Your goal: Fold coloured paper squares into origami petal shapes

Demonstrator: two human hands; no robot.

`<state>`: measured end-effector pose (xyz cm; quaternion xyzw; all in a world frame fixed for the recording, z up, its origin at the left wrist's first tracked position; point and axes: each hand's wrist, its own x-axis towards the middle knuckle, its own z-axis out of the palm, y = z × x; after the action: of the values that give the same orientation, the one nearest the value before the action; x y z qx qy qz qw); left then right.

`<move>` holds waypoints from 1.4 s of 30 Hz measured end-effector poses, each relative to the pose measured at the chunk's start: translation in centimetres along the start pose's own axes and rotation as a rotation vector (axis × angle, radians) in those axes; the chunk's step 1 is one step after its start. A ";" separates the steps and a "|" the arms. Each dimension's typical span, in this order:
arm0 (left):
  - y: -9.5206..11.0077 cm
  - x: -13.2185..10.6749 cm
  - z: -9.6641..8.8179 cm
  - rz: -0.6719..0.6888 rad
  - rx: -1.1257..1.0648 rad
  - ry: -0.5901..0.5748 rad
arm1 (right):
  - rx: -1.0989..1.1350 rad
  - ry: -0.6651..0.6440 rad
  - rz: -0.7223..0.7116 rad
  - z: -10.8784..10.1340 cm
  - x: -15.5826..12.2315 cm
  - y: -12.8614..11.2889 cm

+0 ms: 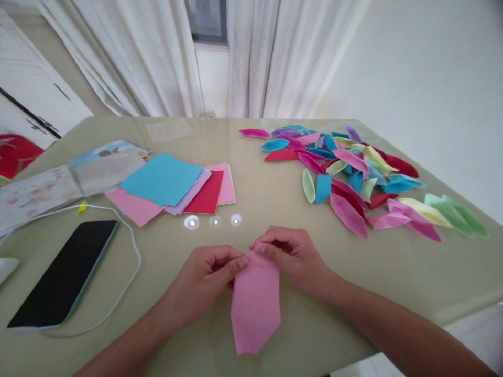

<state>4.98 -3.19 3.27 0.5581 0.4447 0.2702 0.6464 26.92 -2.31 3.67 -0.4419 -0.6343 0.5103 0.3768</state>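
Observation:
A folded sheet of pink paper (256, 303) hangs between my hands near the front of the table, its corners folded so that it has a long, many-sided outline. My left hand (212, 277) pinches its upper left edge between thumb and fingers. At the top edge, my right hand (293, 256) pinches the paper the same way. Both thumbs lie on the near face; the fingertips behind the paper are partly hidden. Beyond my hands and to the left lies a fanned stack of square coloured paper, with a blue sheet (163, 178) on top and red (206, 193) and pink ones below.
A heap of folded paper pieces (353, 162) in many colours spreads over the right side of the table (251, 209). At the left lie a black-screened phone (65, 272), a white cable (135, 246) and printed booklets (39, 193). White curtains (157, 57) hang behind.

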 end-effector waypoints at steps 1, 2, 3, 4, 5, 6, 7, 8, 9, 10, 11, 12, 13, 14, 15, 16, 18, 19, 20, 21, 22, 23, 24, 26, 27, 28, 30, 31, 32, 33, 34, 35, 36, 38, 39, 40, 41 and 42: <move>-0.1 0.0 0.0 -0.004 0.001 0.002 | -0.043 -0.005 -0.007 0.0 0.0 -0.1; -0.2 0.0 0.0 -0.004 0.002 0.004 | -0.081 -0.018 -0.010 0.0 0.1 -0.2; -0.4 0.0 0.1 -0.004 -0.008 0.004 | -0.106 -0.031 -0.007 -0.1 0.1 -0.3; -0.5 0.0 0.1 -0.006 -0.040 -0.005 | -0.108 -0.032 0.001 -0.2 0.2 -0.3; -0.7 0.0 0.0 -0.015 -0.091 -0.024 | -0.085 -0.011 0.013 -0.3 0.4 -0.3; -0.7 0.0 0.0 -0.030 -0.155 -0.049 | -0.044 0.033 0.026 -0.5 0.5 -0.2; -0.7 0.0 -0.1 -0.048 -0.221 -0.072 | 0.004 0.095 0.039 -0.8 0.7 -0.1; -0.7 0.0 -0.3 -0.065 -0.275 -0.080 | 0.051 0.166 0.051 -1.0 0.9 0.1; -0.5 0.0 -0.5 -0.074 -0.306 -0.068 | 0.091 0.231 0.063 -1.3 1.1 0.2; -0.3 0.1 -0.7 -0.067 -0.311 -0.035 | 0.119 0.278 0.072 -1.6 1.4 0.3; -0.1 0.2 -0.9 -0.046 -0.295 0.016 | 0.139 0.302 0.081 -1.9 1.6 0.5; 0.2 0.3 -1.2 -0.014 -0.264 0.071 | 0.155 0.299 0.090 -2.1 1.8 0.6; 0.4 0.5 -1.4 0.025 -0.219 0.124 | 0.172 0.271 0.101 -2.2 2.0 0.7; 0.7 0.5 -1.6 0.063 -0.167 0.173 | 0.187 0.226 0.112 -2.3 2.1 0.8; 0.8 0.6 -1.8 0.096 -0.115 0.219 | 0.196 0.175 0.121 -2.3 2.1 0.9; 0.9 0.6 -1.9 0.121 -0.074 0.269 | 0.200 0.130 0.127 -2.3 2.1 1.0; 0.8 0.7 -2.1 0.154 -0.033 0.376 | 0.176 0.073 0.140 -2.3 2.1 1.1; 0.7 0.7 -2.2 0.168 -0.027 0.432 | 0.137 0.057 0.143 -2.3 2.0 1.1; 0.5 0.7 -2.3 0.182 -0.023 0.482 | 0.075 0.044 0.138 -2.3 1.9 1.1; 0.3 0.6 -2.3 0.200 -0.011 0.523 | -0.002 0.033 0.123 -2.3 1.8 1.0; 0.1 0.6 -2.3 0.218 0.019 0.545 | -0.082 0.030 0.093 -2.3 1.7 0.9; -0.1 0.5 -2.2 0.237 0.065 0.543 | -0.151 0.030 0.053 -2.3 1.5 0.7; -0.3 0.3 -2.0 0.255 0.118 0.526 | -0.192 0.027 0.007 -2.2 1.3 0.5; -0.5 -0.1 -1.5 0.279 0.200 0.451 | -0.190 -0.022 -0.045 -1.8 0.9 0.2; -0.5 -0.3 -1.3 0.282 0.203 0.411 | -0.164 -0.066 -0.037 -1.5 0.7 0.1; -0.5 -0.4 -1.0 0.280 0.173 0.371 | -0.127 -0.107 -0.009 -1.2 0.5 0.0; -0.3 -0.7 -0.7 0.273 0.047 0.302 | -0.010 -0.144 0.086 -0.8 0.1 -0.1; -0.1 -0.7 -0.6 0.273 -0.025 0.267 | 0.065 -0.146 0.137 -0.6 0.0 -0.2; 0.1 -0.7 -0.6 0.279 -0.093 0.234 | 0.141 -0.147 0.183 -0.5 -0.1 -0.2; 0.2 -0.7 -0.7 0.285 -0.150 0.202 | 0.203 -0.151 0.219 -0.4 -0.2 -0.2; 0.3 -0.6 -0.8 0.290 -0.193 0.176 | 0.244 -0.159 0.246 -0.4 -0.2 -0.2; 0.4 -0.5 -0.8 0.288 -0.225 0.158 | 0.267 -0.165 0.262 -0.4 -0.2 -0.3; 0.4 -0.5 -0.9 0.283 -0.248 0.146 | 0.276 -0.170 0.272 -0.4 -0.1 -0.3; 0.3 -0.4 -0.9 0.262 -0.274 0.143 | 0.278 -0.178 0.286 -0.4 -0.1 -0.2; 0.3 -0.4 -0.9 0.253 -0.281 0.147 | 0.279 -0.179 0.290 -0.3 -0.1 -0.2; 0.2 -0.4 -0.9 0.249 -0.286 0.149 | 0.280 -0.180 0.292 -0.3 -0.1 -0.2; 0.2 -0.4 -0.9 0.248 -0.288 0.150 | 0.278 -0.179 0.291 -0.3 -0.1 -0.2; 0.2 -0.5 -0.8 0.248 -0.290 0.150 | 0.272 -0.178 0.287 -0.3 -0.1 -0.1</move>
<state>4.08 -3.13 3.64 0.4879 0.3757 0.4498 0.6469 27.19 -2.36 3.86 -0.4260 -0.5211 0.6766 0.2987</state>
